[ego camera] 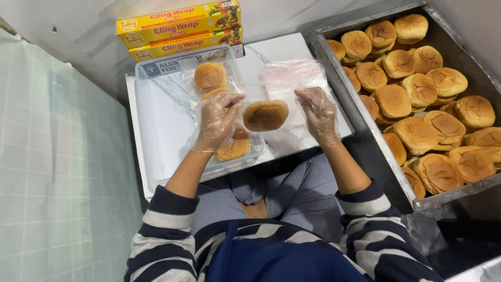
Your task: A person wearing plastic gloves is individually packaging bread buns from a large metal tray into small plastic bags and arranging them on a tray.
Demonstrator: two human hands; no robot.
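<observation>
Both gloved hands' grip pinches clear wrap (271, 91) edges around one bun (265, 115), metal tray (365, 112) crowding right.

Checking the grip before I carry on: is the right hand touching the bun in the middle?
Apart. The head view shows the right hand pinching the clear wrap, with a visible gap of film between its fingertips and the bun.
</observation>
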